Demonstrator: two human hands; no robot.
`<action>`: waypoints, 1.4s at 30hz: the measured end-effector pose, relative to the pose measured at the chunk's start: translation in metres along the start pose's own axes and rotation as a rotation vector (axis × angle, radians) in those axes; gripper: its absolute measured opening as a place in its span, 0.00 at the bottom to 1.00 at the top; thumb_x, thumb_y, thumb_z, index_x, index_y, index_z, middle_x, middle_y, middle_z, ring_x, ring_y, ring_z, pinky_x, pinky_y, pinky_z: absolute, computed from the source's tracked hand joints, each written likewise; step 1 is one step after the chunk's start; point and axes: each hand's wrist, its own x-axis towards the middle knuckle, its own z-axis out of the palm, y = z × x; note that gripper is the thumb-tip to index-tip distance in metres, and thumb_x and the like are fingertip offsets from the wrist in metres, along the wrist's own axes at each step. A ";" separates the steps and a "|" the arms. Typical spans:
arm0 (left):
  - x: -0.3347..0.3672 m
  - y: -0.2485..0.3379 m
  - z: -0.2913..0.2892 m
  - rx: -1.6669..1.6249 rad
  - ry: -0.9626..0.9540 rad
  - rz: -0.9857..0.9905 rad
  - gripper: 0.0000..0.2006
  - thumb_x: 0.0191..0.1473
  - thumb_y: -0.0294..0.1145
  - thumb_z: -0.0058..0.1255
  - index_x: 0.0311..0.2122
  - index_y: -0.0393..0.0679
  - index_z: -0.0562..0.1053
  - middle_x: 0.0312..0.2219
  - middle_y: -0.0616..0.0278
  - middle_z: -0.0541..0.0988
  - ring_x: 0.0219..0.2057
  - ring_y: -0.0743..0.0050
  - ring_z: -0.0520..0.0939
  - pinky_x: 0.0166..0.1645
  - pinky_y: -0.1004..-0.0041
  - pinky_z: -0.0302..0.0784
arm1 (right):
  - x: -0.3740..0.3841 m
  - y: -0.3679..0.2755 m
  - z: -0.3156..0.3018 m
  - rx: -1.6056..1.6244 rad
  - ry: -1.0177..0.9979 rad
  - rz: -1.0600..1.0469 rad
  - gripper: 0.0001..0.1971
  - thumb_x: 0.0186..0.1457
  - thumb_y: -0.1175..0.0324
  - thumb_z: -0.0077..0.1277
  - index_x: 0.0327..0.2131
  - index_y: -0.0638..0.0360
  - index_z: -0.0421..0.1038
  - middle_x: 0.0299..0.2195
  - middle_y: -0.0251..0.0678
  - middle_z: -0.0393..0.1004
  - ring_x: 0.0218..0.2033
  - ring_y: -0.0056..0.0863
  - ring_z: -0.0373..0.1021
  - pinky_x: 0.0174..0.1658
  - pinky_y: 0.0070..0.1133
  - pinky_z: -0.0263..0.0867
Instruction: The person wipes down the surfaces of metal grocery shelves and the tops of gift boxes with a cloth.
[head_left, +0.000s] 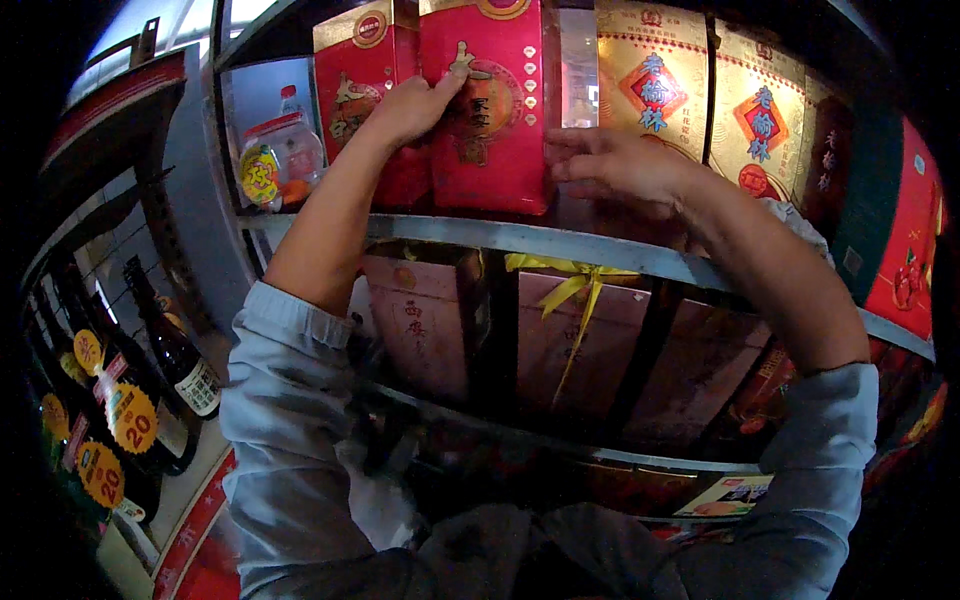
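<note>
A tall red gift box (488,150) with gold print stands at the front of the upper shelf. My left hand (420,107) grips its left side, the thumb lying on the front face and the other fingers hidden around the edge. My right hand (620,165) is at the box's right side, fingers stretched toward that edge; whether they touch it I cannot tell. Behind and left of the held box is a similar red box (345,85). Two gold boxes, one nearer (652,60) and one farther right (762,90), stand beyond my right hand.
A clear plastic jar (293,150) with a red lid sits at the shelf's left end. The metal shelf edge (480,232) runs below my hands. Pinkish boxes (420,315), one with a yellow ribbon (568,290), fill the lower shelf. Dark bottles (170,340) stand at left.
</note>
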 end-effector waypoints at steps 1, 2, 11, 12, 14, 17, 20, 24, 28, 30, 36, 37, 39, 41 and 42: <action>-0.003 -0.002 0.001 -0.023 0.034 0.007 0.44 0.42 0.68 0.26 0.36 0.23 0.67 0.33 0.33 0.69 0.40 0.43 0.70 0.45 0.63 0.63 | -0.003 -0.003 0.003 -0.022 0.015 -0.012 0.29 0.49 0.67 0.44 0.54 0.59 0.46 0.46 0.35 0.61 0.45 0.21 0.59 0.48 0.20 0.56; -0.007 -0.003 0.002 -0.047 0.067 0.014 0.44 0.42 0.67 0.28 0.36 0.23 0.66 0.33 0.33 0.69 0.40 0.43 0.70 0.45 0.63 0.63 | -0.002 -0.003 0.006 -0.042 0.034 -0.033 0.29 0.49 0.66 0.44 0.54 0.59 0.46 0.47 0.36 0.60 0.45 0.22 0.59 0.48 0.20 0.56; -0.038 -0.023 0.043 -0.150 0.163 -0.064 0.37 0.44 0.62 0.34 0.35 0.26 0.64 0.32 0.32 0.69 0.39 0.41 0.70 0.43 0.59 0.63 | 0.028 0.009 0.013 -0.069 0.147 -0.008 0.31 0.47 0.61 0.49 0.52 0.59 0.47 0.46 0.38 0.60 0.44 0.29 0.60 0.42 0.26 0.61; -0.047 -0.013 0.047 -0.139 0.169 -0.087 0.36 0.45 0.62 0.33 0.34 0.26 0.64 0.32 0.33 0.69 0.38 0.41 0.70 0.43 0.59 0.63 | 0.036 0.019 0.012 -0.043 0.136 0.004 0.31 0.46 0.60 0.49 0.51 0.59 0.47 0.45 0.38 0.60 0.43 0.29 0.61 0.41 0.27 0.61; -0.060 -0.007 0.048 -0.114 0.200 -0.128 0.35 0.45 0.61 0.33 0.33 0.29 0.63 0.30 0.34 0.70 0.36 0.40 0.71 0.41 0.57 0.64 | 0.054 0.031 0.014 -0.037 0.126 0.006 0.30 0.46 0.60 0.50 0.50 0.59 0.48 0.45 0.38 0.60 0.42 0.29 0.61 0.39 0.28 0.62; -0.060 -0.011 0.049 -0.080 0.261 -0.128 0.34 0.45 0.61 0.33 0.33 0.30 0.63 0.29 0.34 0.71 0.36 0.40 0.72 0.41 0.57 0.65 | 0.064 0.035 0.011 -0.034 0.130 -0.007 0.30 0.46 0.60 0.50 0.49 0.57 0.48 0.46 0.36 0.60 0.41 0.27 0.63 0.37 0.28 0.62; -0.062 -0.009 0.048 -0.051 0.268 -0.160 0.34 0.45 0.61 0.33 0.34 0.30 0.63 0.29 0.35 0.71 0.35 0.41 0.72 0.40 0.57 0.65 | 0.068 0.036 0.008 0.058 0.074 -0.011 0.31 0.46 0.60 0.50 0.51 0.54 0.46 0.46 0.34 0.60 0.40 0.26 0.63 0.37 0.27 0.62; -0.061 -0.011 0.049 -0.050 0.274 -0.186 0.33 0.46 0.60 0.34 0.35 0.30 0.62 0.29 0.35 0.71 0.34 0.41 0.73 0.39 0.56 0.66 | 0.075 0.037 0.009 0.056 0.101 0.019 0.23 0.48 0.62 0.48 0.47 0.56 0.55 0.42 0.33 0.65 0.37 0.25 0.65 0.33 0.25 0.65; -0.059 -0.013 0.051 -0.024 0.274 -0.198 0.32 0.46 0.59 0.34 0.35 0.31 0.62 0.29 0.36 0.71 0.34 0.41 0.73 0.39 0.55 0.66 | 0.070 0.031 0.013 0.100 0.116 0.039 0.19 0.49 0.62 0.47 0.44 0.55 0.59 0.39 0.31 0.67 0.34 0.23 0.65 0.31 0.23 0.66; -0.060 -0.012 0.051 -0.020 0.276 -0.195 0.31 0.47 0.59 0.34 0.35 0.31 0.61 0.29 0.36 0.71 0.34 0.40 0.73 0.39 0.55 0.66 | 0.071 0.031 0.010 0.077 0.082 0.043 0.19 0.49 0.62 0.47 0.45 0.54 0.59 0.38 0.30 0.67 0.33 0.23 0.66 0.31 0.23 0.66; -0.057 -0.012 0.056 0.015 0.285 -0.201 0.31 0.46 0.59 0.35 0.35 0.32 0.61 0.29 0.35 0.71 0.34 0.40 0.73 0.38 0.55 0.66 | 0.069 0.038 0.013 0.109 0.137 -0.037 0.17 0.49 0.60 0.46 0.41 0.57 0.62 0.35 0.30 0.68 0.32 0.24 0.65 0.32 0.24 0.64; -0.057 -0.011 0.054 0.020 0.294 -0.209 0.31 0.46 0.59 0.35 0.36 0.32 0.61 0.29 0.35 0.71 0.34 0.40 0.73 0.39 0.55 0.66 | 0.064 0.037 0.014 0.122 0.146 -0.052 0.18 0.48 0.58 0.47 0.40 0.58 0.63 0.34 0.31 0.69 0.32 0.24 0.65 0.32 0.24 0.64; -0.054 -0.007 0.059 0.021 0.296 -0.192 0.31 0.46 0.59 0.35 0.36 0.32 0.61 0.29 0.35 0.71 0.34 0.40 0.73 0.39 0.55 0.66 | 0.066 0.040 0.001 -0.111 0.102 -0.069 0.28 0.47 0.56 0.47 0.48 0.58 0.52 0.44 0.37 0.62 0.41 0.29 0.62 0.41 0.26 0.60; -0.055 -0.015 0.057 0.023 0.308 -0.170 0.32 0.46 0.59 0.35 0.37 0.32 0.61 0.29 0.36 0.71 0.34 0.40 0.73 0.38 0.54 0.66 | 0.055 0.033 -0.005 -0.499 0.108 -0.112 0.33 0.46 0.53 0.47 0.52 0.60 0.48 0.48 0.42 0.59 0.46 0.34 0.61 0.46 0.27 0.58; -0.056 -0.018 0.056 0.030 0.343 -0.181 0.30 0.46 0.57 0.36 0.38 0.33 0.61 0.30 0.37 0.71 0.35 0.41 0.72 0.39 0.55 0.65 | 0.042 0.022 -0.009 -0.776 0.135 -0.142 0.33 0.46 0.51 0.47 0.51 0.61 0.50 0.47 0.45 0.60 0.46 0.37 0.61 0.46 0.27 0.58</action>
